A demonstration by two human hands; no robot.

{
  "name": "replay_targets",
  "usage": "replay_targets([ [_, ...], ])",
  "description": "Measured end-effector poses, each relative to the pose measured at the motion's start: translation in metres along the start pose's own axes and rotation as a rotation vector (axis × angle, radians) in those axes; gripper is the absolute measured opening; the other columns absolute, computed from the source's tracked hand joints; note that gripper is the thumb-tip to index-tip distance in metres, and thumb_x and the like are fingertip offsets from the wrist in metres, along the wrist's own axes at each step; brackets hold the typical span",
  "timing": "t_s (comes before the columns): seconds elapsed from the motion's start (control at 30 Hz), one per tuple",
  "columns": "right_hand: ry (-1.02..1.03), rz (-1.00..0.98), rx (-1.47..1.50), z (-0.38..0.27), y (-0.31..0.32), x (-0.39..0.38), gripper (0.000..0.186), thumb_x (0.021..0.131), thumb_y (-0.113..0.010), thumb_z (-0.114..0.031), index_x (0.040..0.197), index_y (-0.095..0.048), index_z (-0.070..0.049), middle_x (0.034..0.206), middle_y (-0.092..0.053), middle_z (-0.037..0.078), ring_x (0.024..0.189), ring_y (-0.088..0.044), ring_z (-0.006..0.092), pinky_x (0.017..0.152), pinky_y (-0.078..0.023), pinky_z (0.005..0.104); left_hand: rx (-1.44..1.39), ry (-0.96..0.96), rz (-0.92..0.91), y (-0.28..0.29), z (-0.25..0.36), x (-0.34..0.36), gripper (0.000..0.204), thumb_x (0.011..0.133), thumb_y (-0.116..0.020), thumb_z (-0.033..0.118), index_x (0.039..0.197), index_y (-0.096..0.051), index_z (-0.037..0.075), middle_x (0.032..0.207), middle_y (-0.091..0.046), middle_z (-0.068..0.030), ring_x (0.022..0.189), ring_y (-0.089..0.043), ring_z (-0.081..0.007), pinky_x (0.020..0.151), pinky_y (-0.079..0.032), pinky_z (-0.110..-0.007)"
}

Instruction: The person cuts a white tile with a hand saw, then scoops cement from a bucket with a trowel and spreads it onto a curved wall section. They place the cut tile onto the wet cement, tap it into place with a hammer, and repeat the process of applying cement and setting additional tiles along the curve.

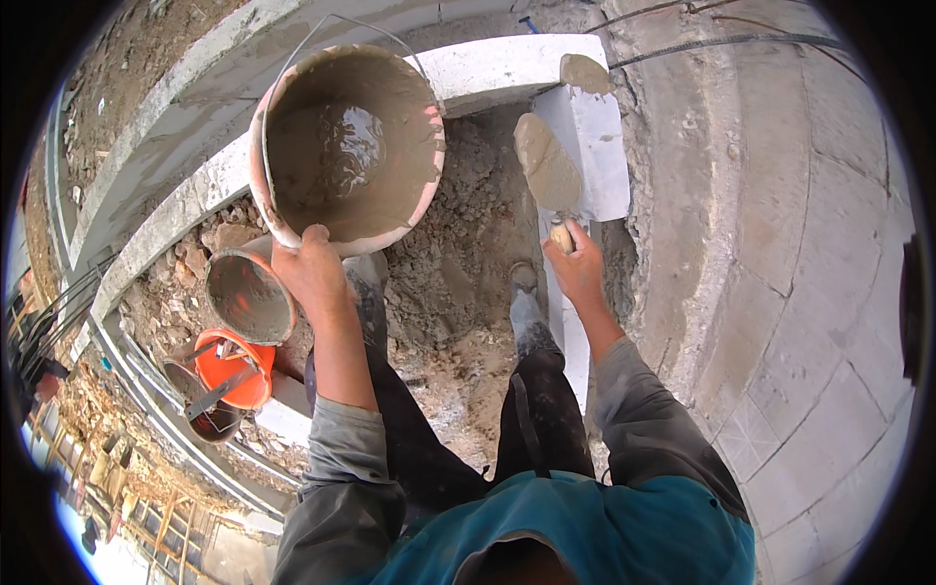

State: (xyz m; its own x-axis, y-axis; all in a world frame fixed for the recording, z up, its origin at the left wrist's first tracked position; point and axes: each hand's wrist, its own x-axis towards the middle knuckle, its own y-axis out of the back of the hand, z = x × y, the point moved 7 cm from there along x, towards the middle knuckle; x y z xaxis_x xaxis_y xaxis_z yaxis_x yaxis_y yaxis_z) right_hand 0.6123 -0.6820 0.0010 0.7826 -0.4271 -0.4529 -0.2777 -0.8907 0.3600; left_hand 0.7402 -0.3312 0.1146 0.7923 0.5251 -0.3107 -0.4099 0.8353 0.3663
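My left hand (310, 270) grips the near rim of a large round bucket (426, 195), its fingers closed over the edge. Wet grey-brown mortar (312, 156) coats the inside, with a shiny wet patch in it. My right hand (579, 268) is closed round the wooden handle of a trowel (561, 235). A thick load of mortar (548, 164) covers the trowel's blade, which hangs over a white block (606, 146). Another dab of mortar (585, 73) sits at the block's far end, where it meets a second white block (478, 66).
An orange bucket (255, 390) with tools stands left of my legs, beside a mortar-smeared bucket (252, 297). Loose soil (448, 244) lies between my boots. A concrete block wall (819, 292) rises on the right. Steel bars (721, 42) stick out at the far right.
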Motion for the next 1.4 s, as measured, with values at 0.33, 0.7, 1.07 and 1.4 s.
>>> replay_targets([
  [0.33, -0.464, -0.008, 0.557, 0.022, -0.031, 0.104, 0.023, 0.089, -0.066, -0.009, 0.104, -0.06, 0.007, 0.082, -0.064, 0.016, 0.059, -0.062, 0.0222, 0.051, -0.054, 0.0336, -0.162, 0.115, -0.008, 0.014, -0.013, 0.013, 0.033, 0.076, -0.052, -0.007, 0.109, -0.056, -0.008, 0.096, -0.061, -0.0113, 0.079, -0.06, -0.0177, 0.07, -0.049, -0.03],
  [0.7, -0.592, -0.065, 0.532, 0.033, -0.062, 0.086, 0.02, 0.089, -0.065, -0.012, 0.105, -0.057, -0.002, 0.081, -0.06, 0.011, 0.061, -0.061, 0.0192, 0.048, -0.051, 0.0322, -0.182, 0.168, 0.033, 0.002, -0.008, 0.003, 0.02, 0.078, -0.052, -0.005, 0.096, -0.057, -0.003, 0.079, -0.056, -0.0044, 0.06, -0.052, -0.0125, 0.05, -0.041, -0.027],
  [1.07, -0.414, 0.222, 0.754, 0.026, -0.062, 0.098, 0.009, 0.091, -0.06, -0.007, 0.094, -0.056, 0.001, 0.078, -0.058, 0.009, 0.058, -0.06, 0.0196, 0.045, -0.049, 0.0328, -0.137, 0.229, 0.039, 0.003, -0.012, -0.004, 0.024, 0.077, -0.053, -0.003, 0.1, -0.059, -0.002, 0.078, -0.056, -0.0026, 0.059, -0.052, -0.0106, 0.051, -0.04, -0.026],
  [1.4, -0.5, 0.082, 0.488, 0.062, -0.083, 0.121, 0.016, 0.09, -0.063, -0.009, 0.098, -0.055, 0.002, 0.076, -0.059, 0.01, 0.059, -0.06, 0.0208, 0.046, -0.05, 0.0325, -0.118, 0.245, -0.047, 0.012, -0.027, -0.006, 0.03, 0.082, -0.05, -0.003, 0.111, -0.052, -0.008, 0.099, -0.056, -0.0113, 0.084, -0.062, -0.0222, 0.07, -0.054, -0.038],
])
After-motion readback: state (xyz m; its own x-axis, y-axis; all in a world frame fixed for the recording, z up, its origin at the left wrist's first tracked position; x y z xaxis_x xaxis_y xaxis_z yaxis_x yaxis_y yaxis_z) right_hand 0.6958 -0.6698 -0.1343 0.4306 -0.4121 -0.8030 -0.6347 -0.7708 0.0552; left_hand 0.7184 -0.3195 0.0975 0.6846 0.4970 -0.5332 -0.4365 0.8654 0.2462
